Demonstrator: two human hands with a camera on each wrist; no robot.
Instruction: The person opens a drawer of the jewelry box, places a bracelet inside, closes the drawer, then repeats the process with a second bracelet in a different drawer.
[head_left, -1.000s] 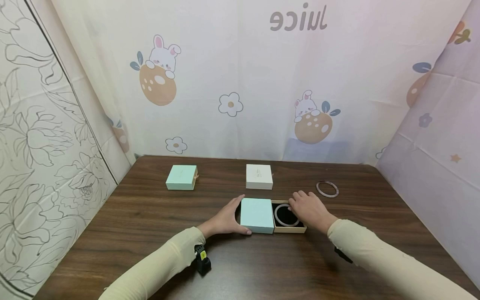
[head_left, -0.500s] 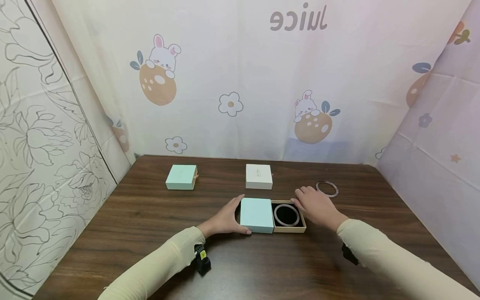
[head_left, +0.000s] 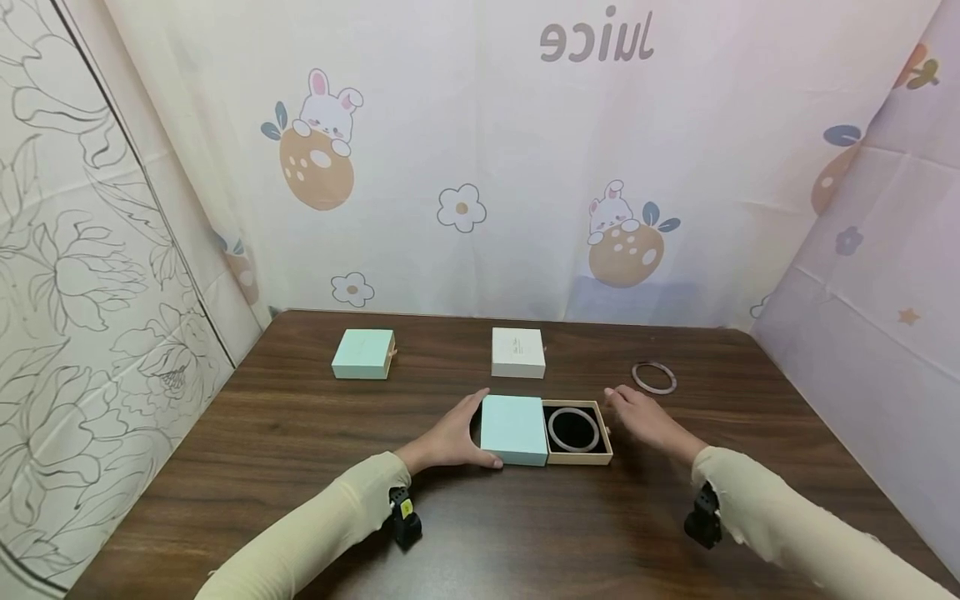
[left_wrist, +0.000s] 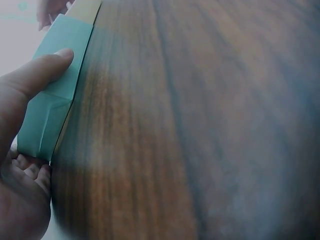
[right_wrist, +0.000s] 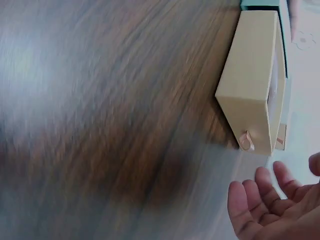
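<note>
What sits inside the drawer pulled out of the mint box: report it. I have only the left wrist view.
Observer: In the head view, a pale ring lies on black lining in the drawer of the mint box.
Operator: Describe the drawer's outer end; it is out of my frame.
Observer: The right wrist view shows a small ribbon loop on that end.
Operator: Now name whatever lies on the table just beyond the right hand.
Observer: A second pale ring lies flat on the table there, apart from the boxes and beyond the right hand.
</note>
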